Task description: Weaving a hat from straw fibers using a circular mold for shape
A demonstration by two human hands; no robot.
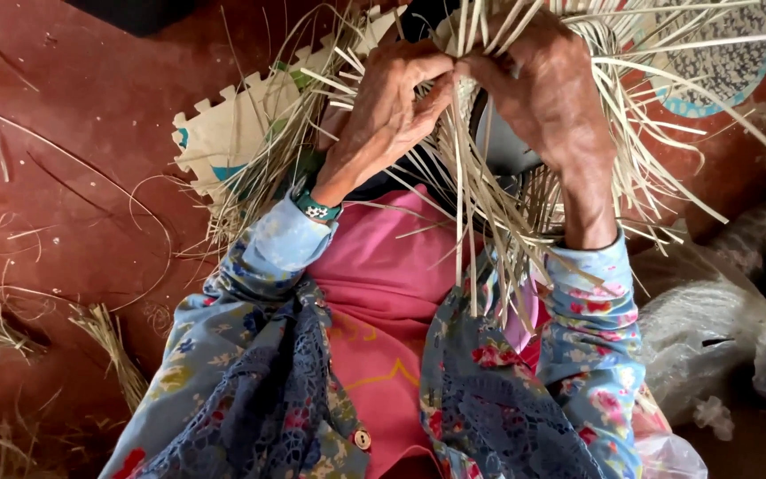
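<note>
You were weaving the pale, thin dry straw strips (480, 186) held up over your pink lap. Your left hand (387, 115) and right hand (547, 89) both pinched strips together. Next, I think, one strip needed tucking across.

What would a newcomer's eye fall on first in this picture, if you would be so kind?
First, the two hands at top centre: the left hand and right hand meet, fingers pinching pale straw strips that fan out and hang down over the lap. Next, the bright pink cloth between the blue floral sleeves. Loose straw scraps lie on the red floor at left.
</note>
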